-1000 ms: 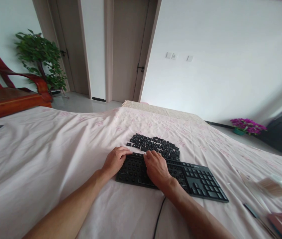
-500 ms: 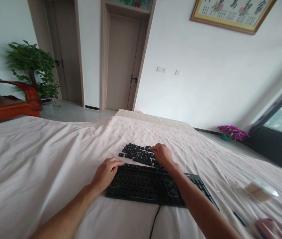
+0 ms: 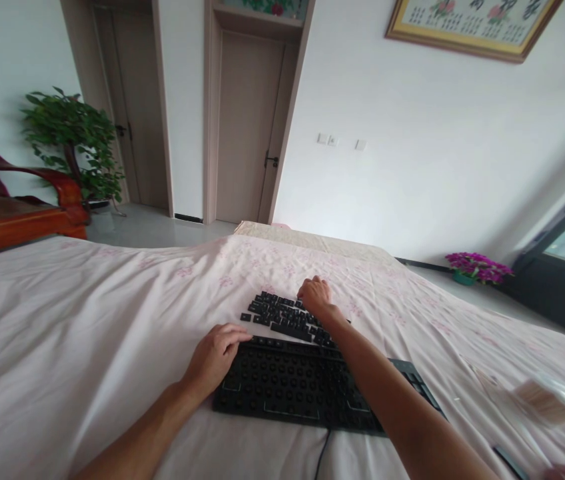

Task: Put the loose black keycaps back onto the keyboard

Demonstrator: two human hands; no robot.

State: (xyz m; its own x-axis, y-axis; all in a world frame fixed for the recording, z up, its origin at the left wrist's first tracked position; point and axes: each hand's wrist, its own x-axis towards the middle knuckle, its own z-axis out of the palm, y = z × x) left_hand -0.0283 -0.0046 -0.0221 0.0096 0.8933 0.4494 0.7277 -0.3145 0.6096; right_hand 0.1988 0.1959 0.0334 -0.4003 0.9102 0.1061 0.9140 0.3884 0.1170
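Note:
A black keyboard (image 3: pixel 282 380) lies on the pink cloth, most of its main section stripped to bare round key stems. Keys still sit at its right end, partly behind my right forearm. My left hand (image 3: pixel 220 350) grips the keyboard's far left corner, fingers together on its edge. Just beyond the keyboard, loose black keycaps (image 3: pixel 282 312) are spread in rough rows. Over the far right side of these keycaps is my right hand (image 3: pixel 316 297), its fingers curled downward. Whatever its fingertips hold is hidden. A black cable (image 3: pixel 322 453) runs from the keyboard's near edge.
At the right stands a clear container of thin wooden sticks (image 3: pixel 550 400), with a dark slim tool (image 3: pixel 510 460) nearer me. The patterned cloth (image 3: pixel 87 320) has folds. Beyond are a red wooden chair (image 3: pixel 27 193), a green plant (image 3: pixel 72 140) and purple flowers (image 3: pixel 477 265).
My right hand has shifted slightly away from me along the keycaps, its fingers now curled lower. My left hand stays at the keyboard corner. The view has tilted a little.

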